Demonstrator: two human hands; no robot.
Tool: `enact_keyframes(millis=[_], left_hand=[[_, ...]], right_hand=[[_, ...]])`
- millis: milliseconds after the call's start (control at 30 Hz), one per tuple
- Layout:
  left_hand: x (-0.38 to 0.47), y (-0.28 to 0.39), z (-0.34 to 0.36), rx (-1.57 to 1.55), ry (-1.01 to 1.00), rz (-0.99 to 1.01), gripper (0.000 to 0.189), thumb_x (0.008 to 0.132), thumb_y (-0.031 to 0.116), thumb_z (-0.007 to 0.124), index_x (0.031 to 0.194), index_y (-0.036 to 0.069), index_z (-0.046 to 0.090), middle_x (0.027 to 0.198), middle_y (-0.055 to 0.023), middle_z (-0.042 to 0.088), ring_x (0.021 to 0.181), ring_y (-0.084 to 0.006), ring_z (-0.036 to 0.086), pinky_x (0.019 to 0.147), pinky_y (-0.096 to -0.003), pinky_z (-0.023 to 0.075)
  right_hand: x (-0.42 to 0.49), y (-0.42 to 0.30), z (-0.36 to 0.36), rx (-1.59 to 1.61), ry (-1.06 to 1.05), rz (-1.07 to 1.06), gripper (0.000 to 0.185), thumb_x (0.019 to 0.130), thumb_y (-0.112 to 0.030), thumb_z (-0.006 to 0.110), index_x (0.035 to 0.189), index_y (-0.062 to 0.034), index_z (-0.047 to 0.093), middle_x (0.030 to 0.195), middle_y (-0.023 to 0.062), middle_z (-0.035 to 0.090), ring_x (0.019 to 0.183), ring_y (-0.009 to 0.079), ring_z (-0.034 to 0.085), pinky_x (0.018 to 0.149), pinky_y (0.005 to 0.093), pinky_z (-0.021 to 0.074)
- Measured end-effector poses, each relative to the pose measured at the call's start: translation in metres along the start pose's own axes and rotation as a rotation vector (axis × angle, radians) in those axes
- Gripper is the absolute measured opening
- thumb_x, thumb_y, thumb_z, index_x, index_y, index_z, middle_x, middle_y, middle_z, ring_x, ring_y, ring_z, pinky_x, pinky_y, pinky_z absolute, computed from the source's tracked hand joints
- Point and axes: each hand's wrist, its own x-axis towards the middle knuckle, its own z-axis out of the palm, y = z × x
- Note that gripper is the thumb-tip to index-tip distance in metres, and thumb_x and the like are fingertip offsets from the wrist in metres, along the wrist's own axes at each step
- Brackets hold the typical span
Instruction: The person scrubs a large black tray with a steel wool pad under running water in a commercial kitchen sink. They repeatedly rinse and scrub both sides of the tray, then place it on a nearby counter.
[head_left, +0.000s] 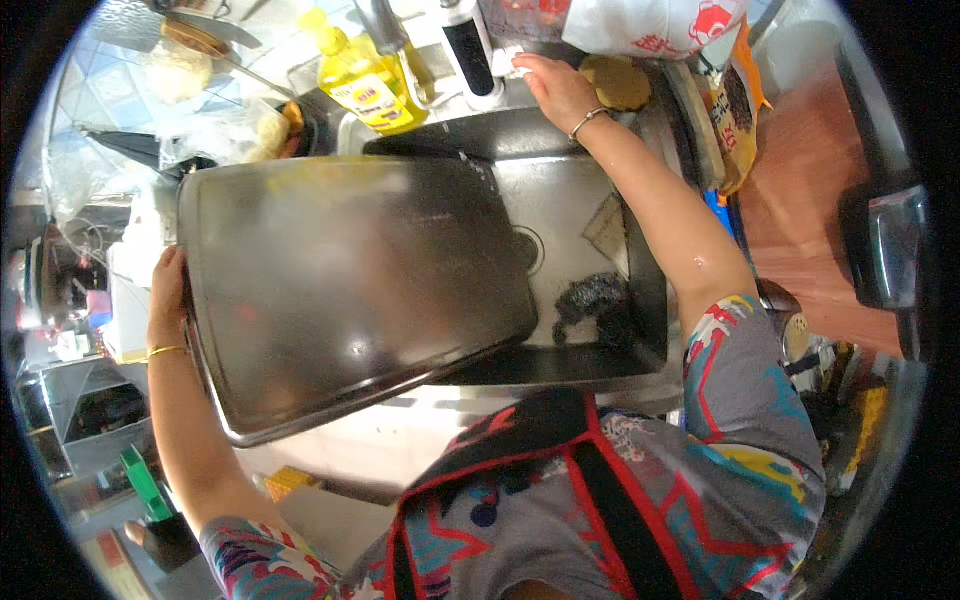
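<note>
A large rectangular metal tray (352, 292) lies tilted across the left part of the stainless steel sink (652, 315), its front left corner sticking out past the sink's front edge. My left hand (169, 281) grips the tray's left edge, with the fingers partly hidden. Over the back rim of the sink reaches my right hand (559, 86), its fingertips at a small white object (506, 64); whether they hold it is unclear. On the sink bottom lie a dark, shiny scouring pad (589, 300) and a flat beige scrub pad (607, 229). Part of the drain (534, 251) shows beside the tray.
Behind the sink stand a yellow dish soap bottle (367, 82), a black and white bottle (469, 56) and a faucet (381, 26). A round tan sponge (615, 81) sits at the back right corner. Beyond it are a white plastic bag (645, 30) and an orange packet (735, 127).
</note>
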Motion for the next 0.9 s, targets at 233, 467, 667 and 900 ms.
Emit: enact_keyframes(millis=[233, 467, 667, 900], left_hand=[[-0.042, -0.005, 0.012, -0.075, -0.130, -0.188, 0.031, 0.092, 0.027, 0.041, 0.106, 0.001, 0.051, 0.091, -0.0077, 0.058, 0.079, -0.0163, 0.057, 0.071, -0.0273, 0.0474], [-0.028, -0.039, 0.028, 0.095, -0.030, -0.099, 0.036, 0.091, 0.028, 0.039, 0.101, -0.003, 0.054, 0.084, -0.0071, 0.057, 0.074, -0.0139, 0.052, 0.066, -0.0285, 0.0441], [-0.021, -0.054, 0.023, 0.133, -0.045, -0.071, 0.034, 0.091, 0.028, 0.040, 0.100, -0.001, 0.055, 0.085, -0.0067, 0.057, 0.074, -0.0143, 0.054, 0.067, -0.0277, 0.0446], [-0.031, -0.050, 0.051, 0.117, -0.014, -0.054, 0.027, 0.090, 0.023, 0.040, 0.089, 0.000, 0.054, 0.077, -0.0044, 0.054, 0.070, -0.0115, 0.047, 0.065, -0.0261, 0.0397]], right_hand=[[-0.107, 0.034, 0.043, -0.176, -0.213, 0.149, 0.033, 0.083, -0.014, 0.047, 0.116, -0.0137, 0.050, 0.129, 0.0032, 0.042, 0.110, 0.0280, 0.046, 0.086, 0.0405, 0.0443], [-0.271, 0.002, 0.097, -0.390, -1.295, 0.335, 0.043, 0.080, -0.013, 0.058, 0.121, -0.0085, 0.046, 0.124, 0.0144, 0.046, 0.112, 0.0329, 0.046, 0.090, 0.0506, 0.0379], [-0.226, 0.024, 0.071, -0.115, -0.856, 0.969, 0.060, 0.079, -0.017, 0.058, 0.132, -0.0149, 0.030, 0.114, 0.0189, 0.050, 0.103, 0.0347, 0.050, 0.081, 0.0445, 0.0446], [-0.171, -0.095, 0.085, 0.399, -0.182, 0.365, 0.054, 0.074, -0.025, 0.063, 0.125, -0.0239, 0.044, 0.115, 0.0166, 0.045, 0.101, 0.0353, 0.049, 0.084, 0.0429, 0.0426]])
